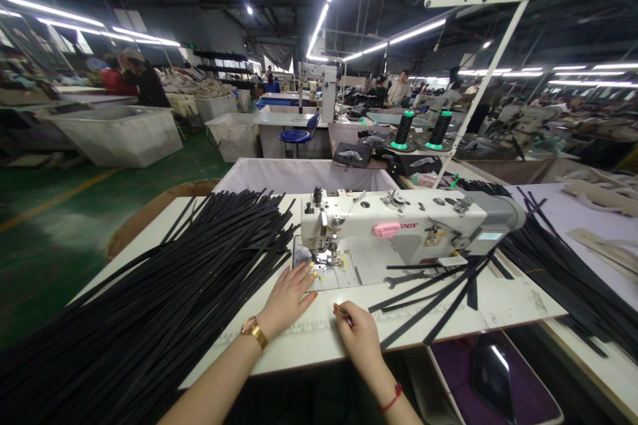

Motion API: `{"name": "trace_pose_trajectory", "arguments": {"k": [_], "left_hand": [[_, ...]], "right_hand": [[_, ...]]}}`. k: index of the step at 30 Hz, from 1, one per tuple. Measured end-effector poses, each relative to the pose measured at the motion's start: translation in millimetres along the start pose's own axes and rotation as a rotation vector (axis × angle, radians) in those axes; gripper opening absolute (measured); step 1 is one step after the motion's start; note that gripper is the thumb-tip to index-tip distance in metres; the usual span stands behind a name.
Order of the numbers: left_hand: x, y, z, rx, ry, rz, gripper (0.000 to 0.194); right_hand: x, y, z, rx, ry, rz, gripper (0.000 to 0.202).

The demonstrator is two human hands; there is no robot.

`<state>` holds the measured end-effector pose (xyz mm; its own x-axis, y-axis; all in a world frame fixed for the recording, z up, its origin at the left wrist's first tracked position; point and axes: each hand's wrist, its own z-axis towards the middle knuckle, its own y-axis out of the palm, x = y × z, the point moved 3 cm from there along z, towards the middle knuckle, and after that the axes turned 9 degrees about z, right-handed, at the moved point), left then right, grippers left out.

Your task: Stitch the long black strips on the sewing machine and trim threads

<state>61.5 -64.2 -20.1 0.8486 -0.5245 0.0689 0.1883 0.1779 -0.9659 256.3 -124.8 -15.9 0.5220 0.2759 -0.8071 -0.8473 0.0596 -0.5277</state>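
My left hand (289, 299) lies palm down with its fingers stretched toward the needle area of a white sewing machine (359, 226). A gold watch is on that wrist. Just right of it, over the table's front part, my right hand (359, 332) is closed, with a small dark thing partly showing between thumb and fingers; its kind is hidden. A large heap of black straps (199, 272) covers the left of the table. More black strips (438, 305) lie to the right of my right hand, near a wrench (406, 279).
A ruler strip (309, 327) runs along the table (284, 362). Two black thread cones (403, 129) stand behind the machine beside a white thread stand (483, 86). Below right, an open purple-lined drawer (453, 378) holds a phone (492, 372). Carts and people are farther back.
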Motion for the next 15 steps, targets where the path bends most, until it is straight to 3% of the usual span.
{"name": "trace_pose_trajectory", "arguments": {"k": [5, 9, 15], "left_hand": [[0, 0.7, 1, -0.010, 0.009, -0.016, 0.043], [-14, 3.7, 8, 0.054, -0.001, -0.065, 0.036], [-54, -6.2, 61, 0.129, -0.028, -0.086, 0.028]], "right_hand": [[0, 0, -1, 0.002, 0.002, -0.010, 0.025], [1, 1, -2, 0.003, 0.013, -0.019, 0.022], [3, 4, -1, -0.005, 0.013, -0.050, 0.018]]}}
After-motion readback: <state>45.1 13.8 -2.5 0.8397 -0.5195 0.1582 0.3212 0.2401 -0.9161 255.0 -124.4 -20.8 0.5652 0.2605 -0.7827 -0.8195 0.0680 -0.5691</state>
